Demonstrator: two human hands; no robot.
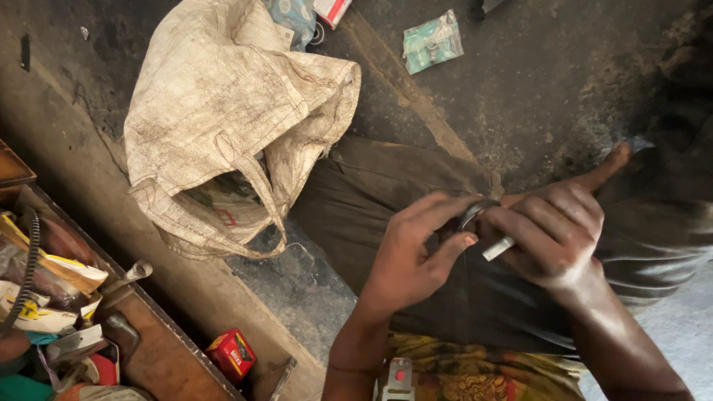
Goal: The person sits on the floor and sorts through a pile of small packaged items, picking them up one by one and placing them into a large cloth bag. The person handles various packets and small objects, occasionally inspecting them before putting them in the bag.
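The left hand (412,256) and the right hand (553,238) meet over the person's lap, above dark trousers (386,186). Between them sits a small curved metal ring (475,212), dark and thin, pinched at its top edge by the left hand's fingertips (453,204), which are curled narrowly around it. The right hand closes on the same ring from the other side, its fingers folded tight and its thumb stretched out away from the left hand. A short pale stub, perhaps a tool tip or a bit of metal, pokes out just under the right hand's fingers; the view is too blurred to tell which.

Well beyond the left hand, a worn, stained woven sack (230,119) lies open on the dirty concrete floor (520,89). Beyond the right hand lies a small teal packet (432,41). On the near side of the left hand, a small red box (232,355) rests beside a cluttered wooden tray (160,356) of odds and ends.
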